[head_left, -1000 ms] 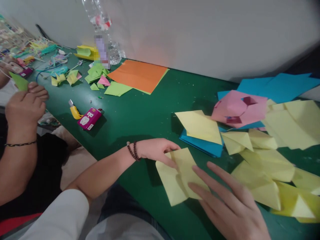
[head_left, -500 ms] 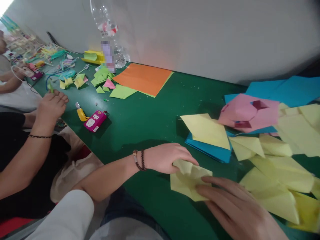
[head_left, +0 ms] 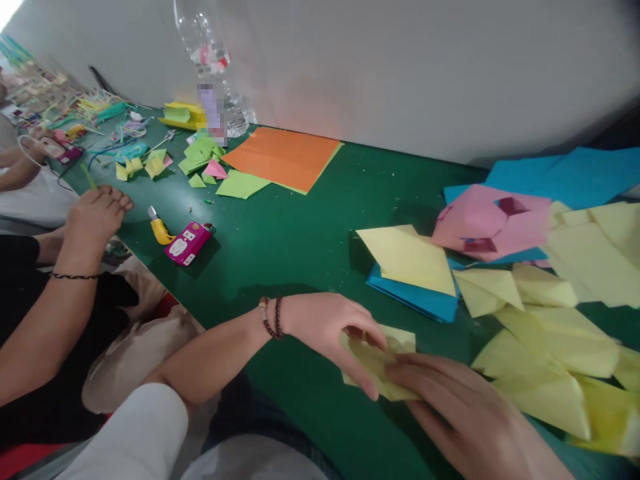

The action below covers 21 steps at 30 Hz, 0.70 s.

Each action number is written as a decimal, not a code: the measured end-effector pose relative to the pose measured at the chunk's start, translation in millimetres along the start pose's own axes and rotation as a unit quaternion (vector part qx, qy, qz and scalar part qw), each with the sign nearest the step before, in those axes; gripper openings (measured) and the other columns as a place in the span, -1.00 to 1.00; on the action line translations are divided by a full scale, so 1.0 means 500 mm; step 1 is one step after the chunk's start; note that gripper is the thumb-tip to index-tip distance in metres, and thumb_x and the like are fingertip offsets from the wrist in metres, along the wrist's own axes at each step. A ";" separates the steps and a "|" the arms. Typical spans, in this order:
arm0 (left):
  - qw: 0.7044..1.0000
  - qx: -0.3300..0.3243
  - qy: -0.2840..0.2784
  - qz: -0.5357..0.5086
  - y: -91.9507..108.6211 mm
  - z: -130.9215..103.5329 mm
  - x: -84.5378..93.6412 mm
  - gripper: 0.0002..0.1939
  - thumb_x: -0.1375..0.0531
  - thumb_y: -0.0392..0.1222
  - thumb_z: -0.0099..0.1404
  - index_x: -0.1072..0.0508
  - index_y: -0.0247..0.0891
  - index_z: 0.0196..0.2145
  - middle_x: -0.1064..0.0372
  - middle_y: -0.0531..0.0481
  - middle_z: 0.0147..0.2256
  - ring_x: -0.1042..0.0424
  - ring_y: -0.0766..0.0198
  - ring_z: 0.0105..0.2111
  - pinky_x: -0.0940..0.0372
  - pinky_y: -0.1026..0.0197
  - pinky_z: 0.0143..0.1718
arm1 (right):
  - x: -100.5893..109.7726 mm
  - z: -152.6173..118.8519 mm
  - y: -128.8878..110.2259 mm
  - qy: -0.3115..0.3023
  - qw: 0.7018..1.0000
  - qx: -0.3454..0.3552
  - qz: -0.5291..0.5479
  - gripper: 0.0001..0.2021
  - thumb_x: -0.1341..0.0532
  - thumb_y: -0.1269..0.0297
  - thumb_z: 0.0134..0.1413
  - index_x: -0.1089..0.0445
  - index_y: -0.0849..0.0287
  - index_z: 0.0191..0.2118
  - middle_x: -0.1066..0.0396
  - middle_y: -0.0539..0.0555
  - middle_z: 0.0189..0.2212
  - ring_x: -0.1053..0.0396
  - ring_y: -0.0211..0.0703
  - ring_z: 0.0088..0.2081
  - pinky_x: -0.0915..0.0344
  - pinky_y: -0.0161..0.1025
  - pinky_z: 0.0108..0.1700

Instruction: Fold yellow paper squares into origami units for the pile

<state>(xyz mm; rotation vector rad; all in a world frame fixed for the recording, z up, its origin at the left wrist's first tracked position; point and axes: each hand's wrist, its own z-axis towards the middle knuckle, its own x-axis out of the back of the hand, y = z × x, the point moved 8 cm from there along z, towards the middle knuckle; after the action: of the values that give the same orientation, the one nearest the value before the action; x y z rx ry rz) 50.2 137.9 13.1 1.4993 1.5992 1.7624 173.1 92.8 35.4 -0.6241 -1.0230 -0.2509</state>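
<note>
A creased piece of pale yellow paper (head_left: 400, 340) lies between my hands above the green table. My left hand (head_left: 335, 330), with dark bracelets at the wrist, holds its left part, thumb and fingers curved around a raised fold. My right hand (head_left: 450, 400) presses on the paper's right side with its fingers together. Just beyond, a flat yellow sheet (head_left: 413, 257) rests on folded blue paper (head_left: 420, 297). To the right are several folded yellow pieces (head_left: 555, 340) and a pink folded paper shape (head_left: 493, 223).
An orange sheet (head_left: 283, 157) lies near the wall beside a plastic bottle (head_left: 233, 110). A purple box (head_left: 189, 243) and yellow cutter (head_left: 161, 230) sit left. Another person's hand (head_left: 97, 213) holds something green. Small green pieces (head_left: 200, 157) lie farther back.
My left thumb has come into view over the paper, and its left part is now lifted and folded inward. My right fingers have moved slightly left. The other person's hand has shifted slightly.
</note>
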 end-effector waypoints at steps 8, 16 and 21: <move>1.000 -0.028 0.014 -0.004 -0.002 -0.013 0.001 -0.51 -0.40 0.13 0.00 -0.40 -0.26 -0.28 -0.40 0.00 -0.28 -0.39 0.28 -0.32 -0.29 0.28 -0.29 | 0.000 0.002 0.010 0.030 0.997 -0.071 0.015 -0.81 -0.10 0.25 0.27 -0.46 0.12 -0.19 -0.54 0.07 -0.31 -0.52 -0.15 -0.28 -0.45 -0.24 -0.26; 0.997 -0.048 0.040 0.050 0.006 -0.009 0.003 -0.75 -0.20 -0.28 0.19 -0.27 -0.30 -0.60 -0.43 -0.08 -0.23 -0.41 0.30 -0.32 -0.28 0.26 -0.22 | -0.021 0.011 0.054 0.081 0.974 -0.210 -0.021 -0.76 -0.09 0.11 0.28 -0.37 0.10 -0.09 -0.54 0.05 -0.33 -0.51 -0.16 -0.37 -0.41 -0.28 -0.39; 0.997 -0.048 0.038 0.036 -0.001 -0.010 0.000 -0.83 -0.20 -0.29 0.18 -0.34 -0.30 -0.56 -0.42 -0.06 -0.25 -0.39 0.34 -0.36 -0.27 0.29 -0.28 | -0.030 -0.004 0.084 0.082 0.954 -0.287 0.002 -0.69 -0.12 0.03 0.21 -0.37 0.05 -0.04 -0.55 0.02 -0.34 -0.51 -0.16 -0.43 -0.40 -0.27 -0.44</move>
<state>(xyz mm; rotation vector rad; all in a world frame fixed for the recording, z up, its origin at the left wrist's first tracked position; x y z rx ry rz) 45.9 135.7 13.8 1.4796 1.4893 1.9277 186.6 124.2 6.4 -1.1111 -0.7826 -0.5994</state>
